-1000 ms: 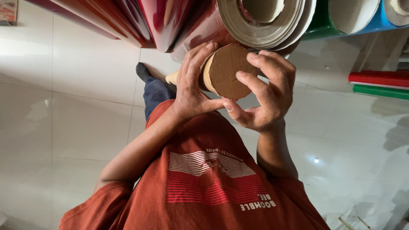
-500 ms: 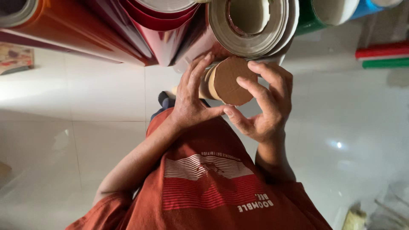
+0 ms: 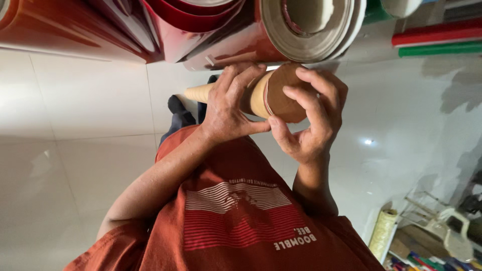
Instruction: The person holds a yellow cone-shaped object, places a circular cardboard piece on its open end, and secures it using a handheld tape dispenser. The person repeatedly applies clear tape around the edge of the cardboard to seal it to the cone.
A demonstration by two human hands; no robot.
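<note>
Across the upper left of the frame I see glossy red rolls (image 3: 75, 30) leaning over the white tiled floor (image 3: 75, 150). At centre, my left hand (image 3: 226, 108) has its grip closed right round the cardboard tube (image 3: 201, 92). The tube has swung since a second ago: then it showed mostly its round face, now its side shows too. Its brown end cap (image 3: 278, 98) sits just right of centre, and my right hand (image 3: 314, 125) curls on it, fingers over the face and thumb beneath. The capping work looks seated, not finished.
</note>
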